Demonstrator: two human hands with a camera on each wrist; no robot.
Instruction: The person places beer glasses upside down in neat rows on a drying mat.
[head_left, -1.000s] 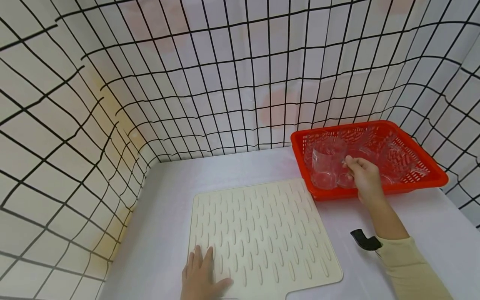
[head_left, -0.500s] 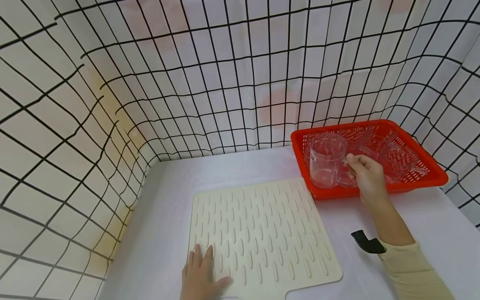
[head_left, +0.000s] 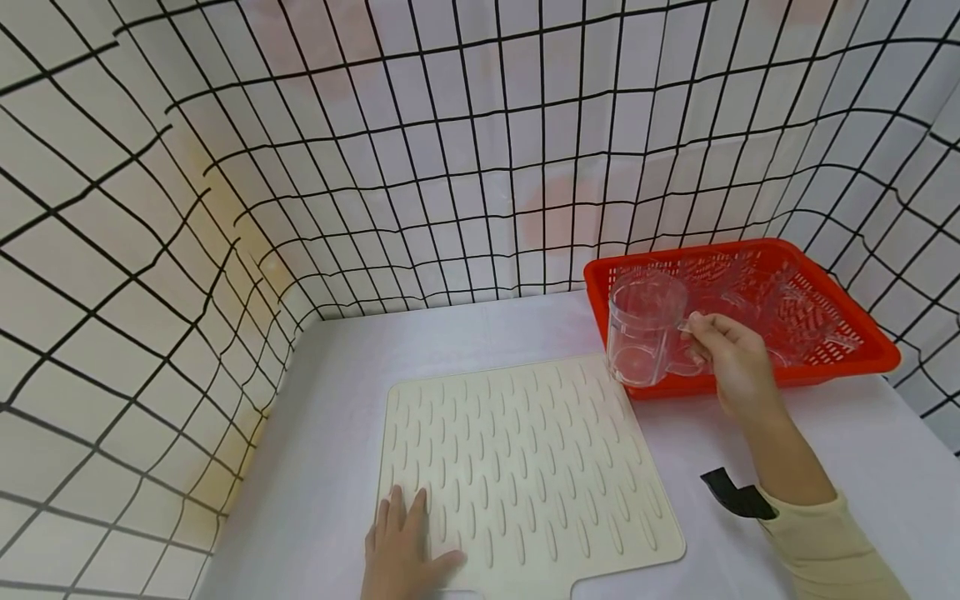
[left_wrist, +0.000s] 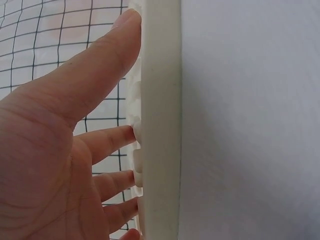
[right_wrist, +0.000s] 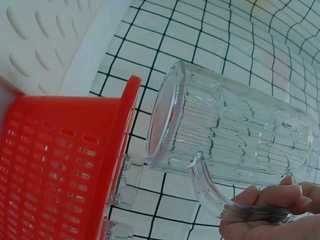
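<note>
A clear mug hangs upright over the front left corner of the red basket. By its handle, my right hand pinches it between thumb and fingers. In the right wrist view the mug is clear of the basket's rim. My left hand rests with spread, straight fingers on the near left part of a cream ridged mat. The left wrist view shows its fingertips touching the mat's ridged face.
More clear glassware lies in the basket; how many pieces is hard to tell. Black wire mesh stands behind and along both sides of the white table. A black strap piece sticks out at my right sleeve.
My right hand has lifted the mug up from inside the basket and moved it slightly left and nearer. My left hand has stayed on the mat.
</note>
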